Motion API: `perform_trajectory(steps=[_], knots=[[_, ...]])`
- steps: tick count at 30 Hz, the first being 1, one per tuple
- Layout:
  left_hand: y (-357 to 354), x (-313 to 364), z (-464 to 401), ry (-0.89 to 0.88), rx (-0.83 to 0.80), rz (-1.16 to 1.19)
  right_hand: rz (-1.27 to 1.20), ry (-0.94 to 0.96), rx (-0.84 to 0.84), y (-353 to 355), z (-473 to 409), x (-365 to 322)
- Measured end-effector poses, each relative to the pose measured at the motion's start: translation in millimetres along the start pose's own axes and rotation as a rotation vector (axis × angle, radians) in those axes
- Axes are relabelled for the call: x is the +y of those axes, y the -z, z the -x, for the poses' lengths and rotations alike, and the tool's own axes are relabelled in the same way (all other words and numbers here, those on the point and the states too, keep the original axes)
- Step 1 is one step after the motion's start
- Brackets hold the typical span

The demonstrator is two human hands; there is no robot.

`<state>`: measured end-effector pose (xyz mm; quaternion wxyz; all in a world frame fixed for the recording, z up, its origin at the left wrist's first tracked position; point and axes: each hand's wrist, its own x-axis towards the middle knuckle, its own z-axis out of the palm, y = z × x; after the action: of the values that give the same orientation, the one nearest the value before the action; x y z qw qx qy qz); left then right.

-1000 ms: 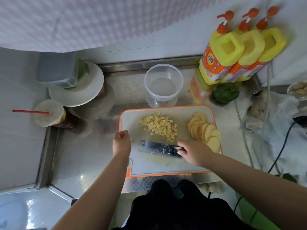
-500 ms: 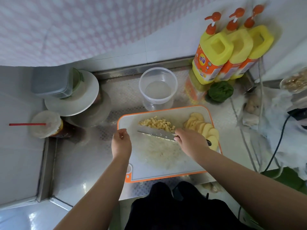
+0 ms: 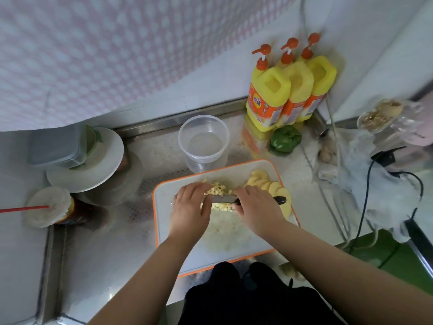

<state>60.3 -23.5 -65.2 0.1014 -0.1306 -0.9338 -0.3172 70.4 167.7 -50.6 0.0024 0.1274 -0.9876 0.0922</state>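
Shifts left hand (image 3: pixel 189 207) from board (image 3: pixel 168 233) edge to rest loosely on knife (image 3: pixel 222 198) by potato cubes (image 3: pixel 219 190), grips handle (image 3: pixel 280 200) with right hand (image 3: pixel 257 208).

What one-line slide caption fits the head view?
Right hand holds a knife, left hand on its blade, amid dice on a board; slices beside.

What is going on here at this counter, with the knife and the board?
A person is gathering diced potato on the orange-rimmed cutting board. The right hand holds the knife by its handle, its blade set among the dice; the left hand cups the pieces against it. Round slices lie at the board's right side, and a clear tub stands behind.
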Motion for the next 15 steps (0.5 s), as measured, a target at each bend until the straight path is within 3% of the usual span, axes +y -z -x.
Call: perform_trajectory(steps=[7,10,15], knots=[[1.5,11.4,2.6,0.005,0.411,0.034,-0.198,-0.261,-0.033,8.9,14.8,30.0],[-19.0,17.7,10.2,-0.046,0.314,0.063,-0.339,-0.362,-0.004,20.1,23.9,50.3],[-70.7,51.0,16.3,-0.126,-0.124,-0.052,-0.487,-0.501,0.037,38.7,39.6,86.2]])
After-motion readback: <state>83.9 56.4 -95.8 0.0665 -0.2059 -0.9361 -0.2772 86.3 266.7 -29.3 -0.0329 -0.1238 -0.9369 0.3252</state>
